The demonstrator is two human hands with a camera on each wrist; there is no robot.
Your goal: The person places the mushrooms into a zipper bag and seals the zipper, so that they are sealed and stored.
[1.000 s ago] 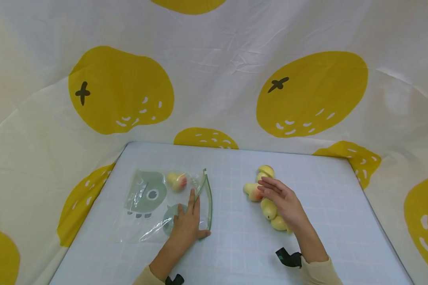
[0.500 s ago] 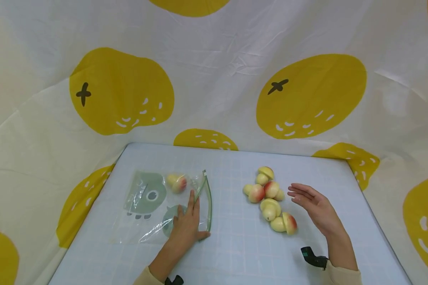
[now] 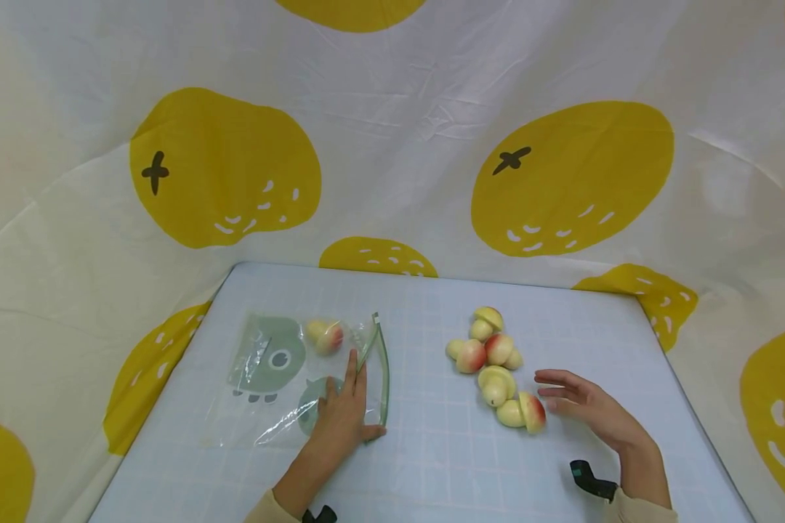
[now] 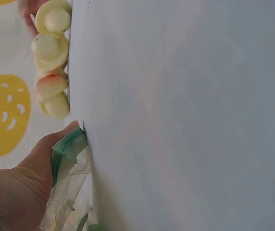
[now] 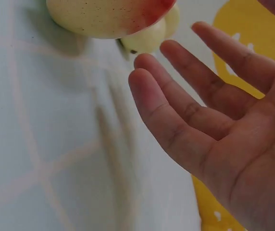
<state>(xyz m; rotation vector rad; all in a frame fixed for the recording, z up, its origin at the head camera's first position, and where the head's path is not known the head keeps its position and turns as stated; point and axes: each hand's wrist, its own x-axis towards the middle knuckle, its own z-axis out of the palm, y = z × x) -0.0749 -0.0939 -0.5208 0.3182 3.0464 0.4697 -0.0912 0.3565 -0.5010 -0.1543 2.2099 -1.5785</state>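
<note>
While the clear zip bag, one toy mushroom inside, lies under the spread fingers of my left hand, five more mushrooms cluster just left of my right hand, its empty fingers loosely extended.

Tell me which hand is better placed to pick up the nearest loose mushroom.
Probably the right hand: it holds nothing and is close to that mushroom, while the left hand rests on the bag.

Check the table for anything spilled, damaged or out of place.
Nothing stands out. The bag lies under the left hand, one mushroom showing through its clear plastic; five more mushrooms lie clustered beside the right hand, with no visible spill or damage.
</note>
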